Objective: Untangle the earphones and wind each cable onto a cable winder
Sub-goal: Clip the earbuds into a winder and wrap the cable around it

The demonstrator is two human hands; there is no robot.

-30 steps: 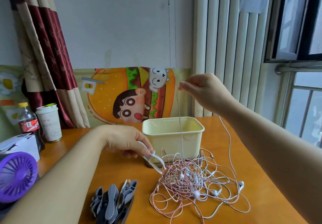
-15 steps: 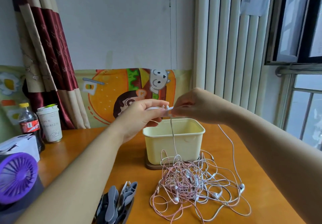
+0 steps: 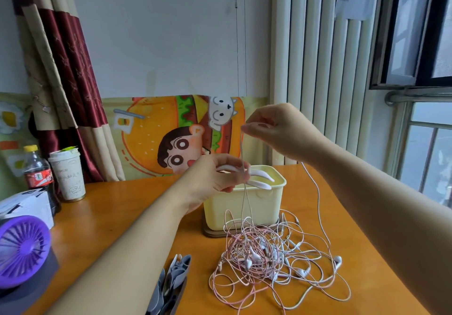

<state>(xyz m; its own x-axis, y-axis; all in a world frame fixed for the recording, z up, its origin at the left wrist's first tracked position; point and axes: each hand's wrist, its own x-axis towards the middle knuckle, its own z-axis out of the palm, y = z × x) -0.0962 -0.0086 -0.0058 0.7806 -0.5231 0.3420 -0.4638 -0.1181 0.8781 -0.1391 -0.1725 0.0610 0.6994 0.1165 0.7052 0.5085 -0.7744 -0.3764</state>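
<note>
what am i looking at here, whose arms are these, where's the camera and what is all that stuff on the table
There is no machine here: these are one person's two bare arms. All the pictures come from a single wide-angle camera worn on the person's head, looking forward and down, so you see roughly what they see.

The left hand grips a white cable winder. The right hand, raised higher, pinches a thin cable that runs down past the winder into the tangle of earphones on the orange table.

Behind the tangle stands a pale yellow box. Near the front edge lies a pile of grey winders. On the left are a purple fan, a cola bottle and a paper cup.
</note>
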